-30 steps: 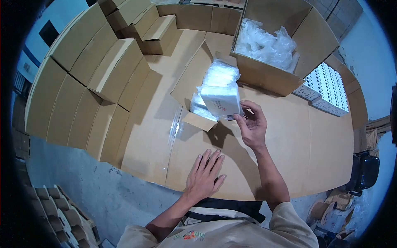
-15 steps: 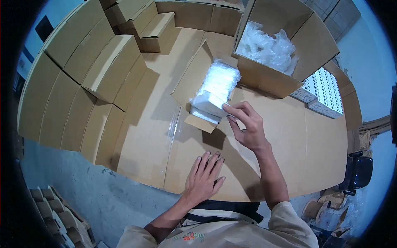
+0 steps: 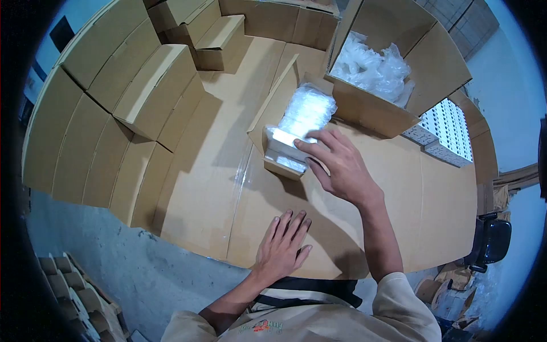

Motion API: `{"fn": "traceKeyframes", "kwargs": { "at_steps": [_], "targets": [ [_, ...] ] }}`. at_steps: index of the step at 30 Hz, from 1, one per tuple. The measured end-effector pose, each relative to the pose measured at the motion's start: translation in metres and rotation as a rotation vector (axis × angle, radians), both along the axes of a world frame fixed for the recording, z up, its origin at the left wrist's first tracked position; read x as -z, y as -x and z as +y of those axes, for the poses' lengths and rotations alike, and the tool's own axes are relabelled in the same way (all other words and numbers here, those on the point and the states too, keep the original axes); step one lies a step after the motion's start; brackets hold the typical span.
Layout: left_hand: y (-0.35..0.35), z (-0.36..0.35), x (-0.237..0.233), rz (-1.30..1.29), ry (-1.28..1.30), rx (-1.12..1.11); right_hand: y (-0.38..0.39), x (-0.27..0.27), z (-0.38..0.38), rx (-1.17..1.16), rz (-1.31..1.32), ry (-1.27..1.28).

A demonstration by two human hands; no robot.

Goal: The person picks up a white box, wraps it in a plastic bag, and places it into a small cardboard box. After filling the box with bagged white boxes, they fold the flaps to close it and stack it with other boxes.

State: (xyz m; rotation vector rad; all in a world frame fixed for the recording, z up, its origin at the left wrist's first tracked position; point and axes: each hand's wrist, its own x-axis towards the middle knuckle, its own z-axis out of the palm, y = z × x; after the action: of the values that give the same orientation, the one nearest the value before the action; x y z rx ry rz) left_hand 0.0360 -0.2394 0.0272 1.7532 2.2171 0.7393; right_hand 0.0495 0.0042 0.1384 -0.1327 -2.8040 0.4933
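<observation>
A small open carton [image 3: 274, 104] stands on the cardboard-covered table, its tall flap raised on the left. Inside it lies a bubble-wrapped bundle [image 3: 309, 107], with a small white box [image 3: 282, 137] at its near end. My right hand [image 3: 342, 165] has its index finger on top of the white box and its thumb at the right side, closed on that end. Just nearer to me, my left hand [image 3: 283, 242] rests flat on the cardboard, fingers stretched out, holding nothing.
A large open box [image 3: 370, 108] of clear plastic wrap stands at the back right. Beside it are stacked white boxes [image 3: 447, 128] with dark marks. Brown cartons [image 3: 154, 97] are stacked along the left. The table's cardboard edge [image 3: 228, 259] is close to my body.
The white box has gone from tilted to lying lower in the carton. My right hand has moved slightly left over it, and the carton has turned a little. My left hand stays put.
</observation>
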Motion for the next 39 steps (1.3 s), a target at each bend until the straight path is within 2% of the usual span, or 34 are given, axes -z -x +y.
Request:
{"fn": "traceKeyframes", "kwargs": {
  "at_steps": [2, 5, 8, 11, 15, 18, 27, 30, 33, 39],
  "targets": [
    [0.0, -0.001, 0.001, 0.005, -0.004, 0.0, -0.004, -0.01, 0.001, -0.081, 0.048, -0.065],
    [-0.001, -0.001, 0.003, 0.003, 0.0, -0.004, -0.005, -0.001, -0.002, -0.092, -0.062, 0.032],
    [0.0, -0.001, 0.002, 0.008, 0.008, -0.001, 0.003, 0.037, -0.004, -0.077, 0.082, 0.009],
    [-0.001, 0.001, 0.0, -0.002, 0.022, -0.002, 0.01, 0.077, -0.003, -0.015, 0.06, -0.253],
    [0.001, 0.0, 0.002, -0.014, 0.018, 0.003, 0.012, 0.08, -0.011, -0.006, 0.139, -0.104],
    [0.001, 0.001, 0.002, -0.015, 0.017, 0.005, 0.012, 0.077, -0.012, 0.013, 0.062, -0.195],
    [-0.002, 0.0, -0.003, -0.016, -0.018, 0.016, 0.007, 0.071, -0.018, 0.036, 0.001, -0.086],
    [-0.003, 0.006, 0.008, -0.282, -0.178, -0.173, -0.018, 0.055, -0.014, 0.062, 0.167, 0.089],
    [0.005, 0.033, -0.002, -0.433, -0.443, -0.52, -0.056, 0.05, -0.005, 0.231, 0.344, 0.203],
    [0.041, 0.121, 0.028, -0.327, -0.567, -0.781, -0.12, 0.055, -0.02, 0.418, 0.393, 0.272]
  ]
}}
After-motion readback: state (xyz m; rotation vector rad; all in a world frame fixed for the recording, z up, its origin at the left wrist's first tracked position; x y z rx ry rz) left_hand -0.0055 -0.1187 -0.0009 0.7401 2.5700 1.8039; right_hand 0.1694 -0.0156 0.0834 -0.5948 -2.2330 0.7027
